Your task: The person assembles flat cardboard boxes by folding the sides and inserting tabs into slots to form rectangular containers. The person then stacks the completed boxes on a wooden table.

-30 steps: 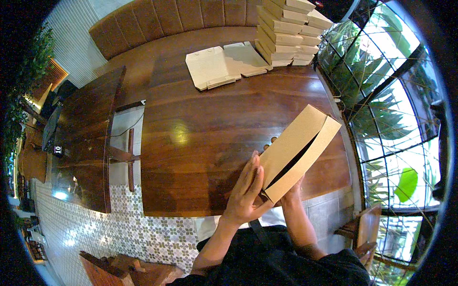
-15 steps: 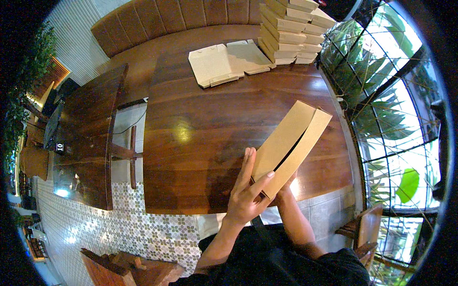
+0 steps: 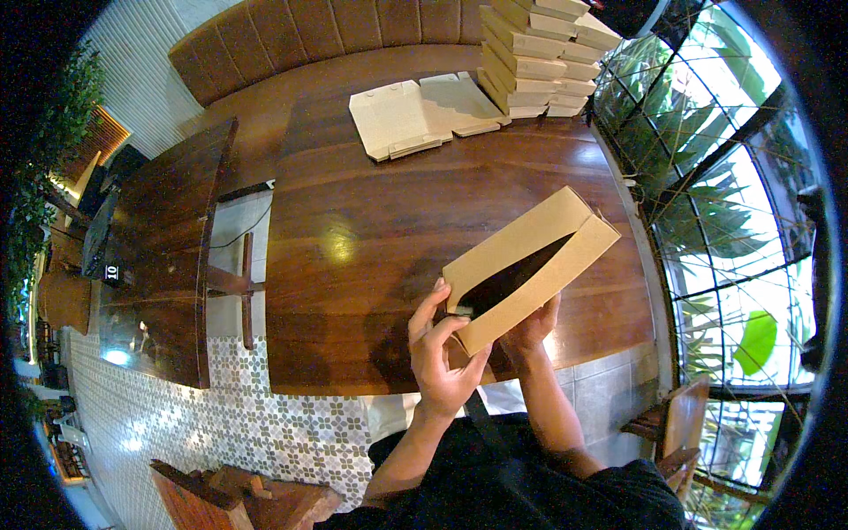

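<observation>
A long brown cardboard box [image 3: 565,274] is tilted above the near part of the table, with a wide dark gap between its two long panels. My left hand [image 3: 444,358] grips its near-left end, the fingers spread across the corner beside the gap. Under the box's right side, my right hand [image 3: 530,330] supports it, most of its fingers hidden behind the cardboard. Farther back lies an unfolded cardboard box [image 3: 389,119], its panels spread and its edge flaps standing up a little.
Folded cardboard boxes [image 3: 539,69] form a tall stack at the far right of the wooden table [image 3: 353,300]. Behind runs a brown padded bench [image 3: 291,40]. A second table [image 3: 168,265] stands to the left, wooden chairs [image 3: 238,499] near the lower edge, a gridded window on the right.
The gap between the box's panels has widened from a narrow slit. Its near end has shifted left and up, and my left hand has moved slightly left with it.
</observation>
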A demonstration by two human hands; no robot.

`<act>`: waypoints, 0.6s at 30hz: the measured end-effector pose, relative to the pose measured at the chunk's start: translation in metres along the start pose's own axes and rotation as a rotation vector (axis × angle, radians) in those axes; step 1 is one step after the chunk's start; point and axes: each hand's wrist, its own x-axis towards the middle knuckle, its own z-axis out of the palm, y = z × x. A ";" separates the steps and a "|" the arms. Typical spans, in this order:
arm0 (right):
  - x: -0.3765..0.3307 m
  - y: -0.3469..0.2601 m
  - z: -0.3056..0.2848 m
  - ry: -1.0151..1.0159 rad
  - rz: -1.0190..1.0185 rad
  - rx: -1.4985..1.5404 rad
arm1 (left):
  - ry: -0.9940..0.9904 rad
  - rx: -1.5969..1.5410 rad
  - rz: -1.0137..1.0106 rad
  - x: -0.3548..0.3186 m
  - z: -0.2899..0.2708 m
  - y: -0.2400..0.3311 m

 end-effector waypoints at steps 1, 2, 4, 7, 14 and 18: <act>0.000 0.002 -0.001 -0.013 -0.014 0.010 | -0.009 -0.006 0.000 0.000 0.000 -0.001; 0.001 0.004 -0.003 0.011 -0.027 0.021 | -0.015 -0.018 -0.009 0.000 -0.001 -0.002; 0.001 0.008 -0.007 0.068 -0.029 -0.002 | -0.028 -0.048 -0.034 0.000 -0.003 -0.003; 0.003 0.014 -0.012 0.037 -0.066 0.037 | -0.042 -0.050 -0.052 0.000 -0.005 -0.002; 0.006 0.010 -0.011 0.002 -0.054 0.040 | -0.032 0.096 -0.014 0.007 -0.007 0.006; 0.009 0.009 -0.008 0.015 -0.075 0.021 | -0.055 0.123 0.004 0.010 -0.006 0.007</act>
